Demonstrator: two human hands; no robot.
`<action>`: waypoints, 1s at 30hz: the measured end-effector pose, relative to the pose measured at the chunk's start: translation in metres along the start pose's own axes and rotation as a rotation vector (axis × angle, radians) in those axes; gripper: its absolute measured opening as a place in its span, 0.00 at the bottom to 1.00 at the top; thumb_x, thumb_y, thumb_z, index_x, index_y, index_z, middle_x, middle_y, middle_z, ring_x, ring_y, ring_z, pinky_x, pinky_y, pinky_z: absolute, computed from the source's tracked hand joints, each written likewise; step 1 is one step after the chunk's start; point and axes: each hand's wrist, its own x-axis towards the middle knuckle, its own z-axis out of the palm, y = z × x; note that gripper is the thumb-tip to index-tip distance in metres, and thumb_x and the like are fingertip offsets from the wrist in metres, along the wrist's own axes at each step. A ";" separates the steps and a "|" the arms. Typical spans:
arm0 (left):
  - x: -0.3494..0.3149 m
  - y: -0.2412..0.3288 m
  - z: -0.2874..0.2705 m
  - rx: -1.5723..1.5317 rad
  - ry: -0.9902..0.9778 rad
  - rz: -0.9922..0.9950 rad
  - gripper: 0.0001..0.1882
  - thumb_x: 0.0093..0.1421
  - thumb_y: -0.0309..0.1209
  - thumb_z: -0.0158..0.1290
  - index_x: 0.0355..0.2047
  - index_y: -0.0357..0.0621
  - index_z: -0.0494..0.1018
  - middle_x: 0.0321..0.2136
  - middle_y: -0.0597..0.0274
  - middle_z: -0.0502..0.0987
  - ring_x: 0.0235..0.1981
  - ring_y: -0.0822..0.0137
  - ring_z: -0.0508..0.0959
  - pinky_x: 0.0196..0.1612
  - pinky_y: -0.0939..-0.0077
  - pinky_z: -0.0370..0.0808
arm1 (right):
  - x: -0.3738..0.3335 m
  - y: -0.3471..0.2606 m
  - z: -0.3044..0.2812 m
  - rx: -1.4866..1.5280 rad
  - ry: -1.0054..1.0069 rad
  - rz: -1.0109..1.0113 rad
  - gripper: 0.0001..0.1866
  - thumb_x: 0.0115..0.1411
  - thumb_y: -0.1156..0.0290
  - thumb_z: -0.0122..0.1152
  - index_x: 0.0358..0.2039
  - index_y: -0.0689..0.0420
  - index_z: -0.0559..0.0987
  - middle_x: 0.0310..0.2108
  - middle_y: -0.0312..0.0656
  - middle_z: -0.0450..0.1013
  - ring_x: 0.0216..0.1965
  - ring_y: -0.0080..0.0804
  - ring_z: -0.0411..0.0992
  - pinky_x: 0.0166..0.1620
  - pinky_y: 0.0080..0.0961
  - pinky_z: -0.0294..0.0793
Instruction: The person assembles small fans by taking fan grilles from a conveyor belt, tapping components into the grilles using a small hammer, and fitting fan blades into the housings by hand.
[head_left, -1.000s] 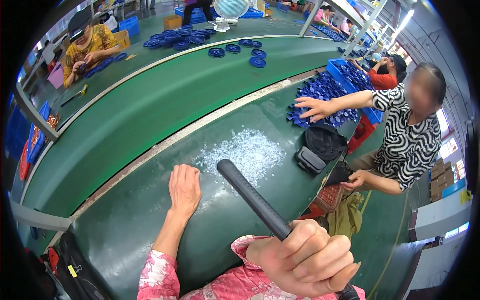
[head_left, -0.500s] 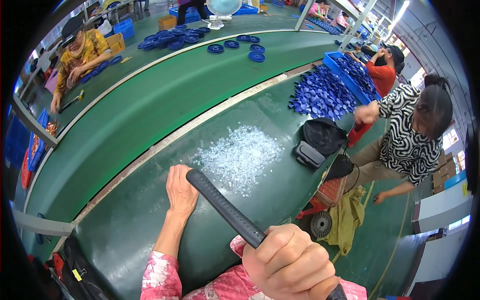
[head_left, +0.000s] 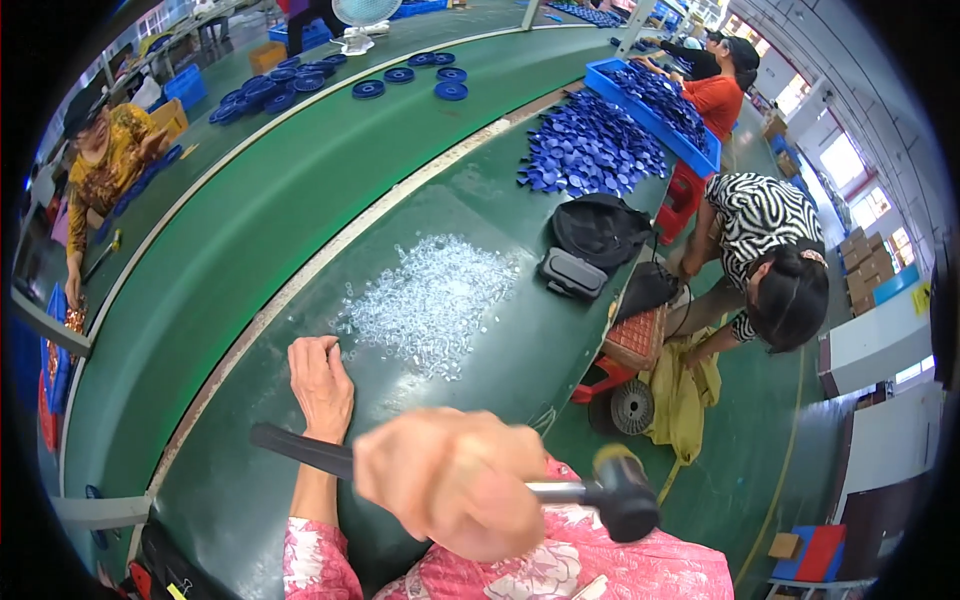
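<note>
My right hand [head_left: 450, 480], blurred by motion, is wrapped round a mallet [head_left: 628, 500]. The mallet's black grip sticks out to the left across my left forearm; its metal shaft and black head, with a yellowish end, are to the right. On the green worktop, my left hand [head_left: 320, 385] rests with bent fingers pressed together. Whether those fingers pinch anything is hidden. Just beyond it and to the right lies a loose pile of small clear plastic pieces [head_left: 435, 305].
A black bag [head_left: 600, 228] and a grey case [head_left: 572, 272] lie right of the pile. Farther off are blue discs [head_left: 585, 145] and a blue crate [head_left: 655, 108]. A co-worker in a patterned top [head_left: 765, 215] bends down at right. A green conveyor belt [head_left: 250, 215] runs along the left.
The mallet has swung from slanting up-left to nearly level, bringing its head into view. My right hand has moved left. The co-worker at right has bent down. The whole view has shifted.
</note>
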 end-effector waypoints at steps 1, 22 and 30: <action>0.000 0.003 0.000 0.003 -0.002 0.015 0.06 0.56 0.17 0.51 0.34 0.37 0.71 0.32 0.51 0.70 0.37 0.49 0.71 0.40 0.57 0.70 | 0.005 -0.004 0.003 -0.086 -0.010 0.079 0.21 0.64 0.74 0.38 0.12 0.60 0.65 0.17 0.45 0.68 0.16 0.31 0.62 0.24 0.29 0.64; 0.026 0.095 -0.015 -0.014 -0.059 -0.090 0.10 0.65 0.25 0.43 0.27 0.41 0.71 0.26 0.56 0.72 0.30 0.58 0.74 0.32 0.61 0.71 | 0.040 0.016 -0.010 0.266 0.270 0.453 0.29 0.70 0.65 0.43 0.08 0.56 0.63 0.12 0.42 0.62 0.12 0.23 0.56 0.19 0.22 0.60; 0.036 0.122 -0.017 -0.010 0.059 -0.092 0.12 0.64 0.24 0.44 0.23 0.43 0.70 0.23 0.58 0.73 0.29 0.60 0.74 0.29 0.61 0.70 | 0.039 0.009 -0.012 0.261 0.274 0.472 0.28 0.70 0.66 0.42 0.09 0.56 0.63 0.13 0.42 0.63 0.13 0.24 0.57 0.19 0.22 0.62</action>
